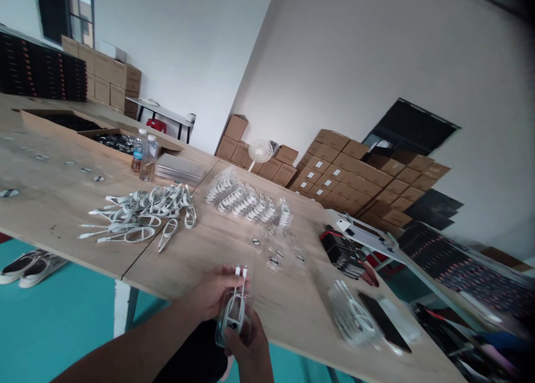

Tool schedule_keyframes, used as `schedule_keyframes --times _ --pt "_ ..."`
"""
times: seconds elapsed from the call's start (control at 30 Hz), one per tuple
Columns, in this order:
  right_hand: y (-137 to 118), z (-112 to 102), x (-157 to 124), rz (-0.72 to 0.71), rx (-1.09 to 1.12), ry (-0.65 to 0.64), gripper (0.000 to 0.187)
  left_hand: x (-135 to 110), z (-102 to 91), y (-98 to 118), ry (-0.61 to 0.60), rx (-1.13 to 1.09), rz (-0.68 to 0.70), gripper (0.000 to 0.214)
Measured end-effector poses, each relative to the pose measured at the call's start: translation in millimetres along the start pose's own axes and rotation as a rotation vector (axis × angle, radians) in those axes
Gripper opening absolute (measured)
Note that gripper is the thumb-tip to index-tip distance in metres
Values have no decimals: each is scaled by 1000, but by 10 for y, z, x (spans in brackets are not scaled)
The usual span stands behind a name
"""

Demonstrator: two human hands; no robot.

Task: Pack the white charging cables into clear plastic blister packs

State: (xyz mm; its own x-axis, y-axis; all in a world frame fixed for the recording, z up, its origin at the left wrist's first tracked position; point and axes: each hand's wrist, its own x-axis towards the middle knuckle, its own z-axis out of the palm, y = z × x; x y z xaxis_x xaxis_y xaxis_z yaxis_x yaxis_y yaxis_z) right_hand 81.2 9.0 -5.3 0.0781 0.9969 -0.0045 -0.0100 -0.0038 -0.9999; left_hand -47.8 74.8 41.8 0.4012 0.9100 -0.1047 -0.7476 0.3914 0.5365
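Note:
A coiled white charging cable (234, 310) lies in a clear plastic package held between both hands at the table's front edge, its two connector ends pointing up. My left hand (215, 294) grips the package's upper left side, with the thumb near the cable ends. Around the lower right part is my right hand (248, 344), its thumb pressed on the coil. A heap of loose white cables (146, 210) lies on the table to the left. Beyond the hands are rows of packed cables (246, 199) in clear plastic, with a few clear pieces bearing dark oval labels nearer.
Two plastic bottles (144, 157) stand by an open carton (112, 140) of dark items. At right lie a stack of packed cables (353, 313), a dark phone (384, 321) and a pile of black boxes (343, 252). Cardboard boxes (346, 168) line the wall behind a fan.

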Motion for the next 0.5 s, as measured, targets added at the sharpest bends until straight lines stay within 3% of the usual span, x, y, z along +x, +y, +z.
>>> schedule_keyframes --times 0.13,0.27,0.4,0.5 --pt "-71 -17 55 -74 -10 115 70 -29 0 -8 33 30 -37 15" --pt "-132 -44 108 -93 -12 102 81 -74 -26 -29 -70 10 -44 14" --pt "-166 -73 112 -188 -173 122 69 -99 -74 -26 -86 41 -28 14" --pt "-290 -120 134 -410 -493 163 52 -114 -86 -26 -52 150 -47 18"
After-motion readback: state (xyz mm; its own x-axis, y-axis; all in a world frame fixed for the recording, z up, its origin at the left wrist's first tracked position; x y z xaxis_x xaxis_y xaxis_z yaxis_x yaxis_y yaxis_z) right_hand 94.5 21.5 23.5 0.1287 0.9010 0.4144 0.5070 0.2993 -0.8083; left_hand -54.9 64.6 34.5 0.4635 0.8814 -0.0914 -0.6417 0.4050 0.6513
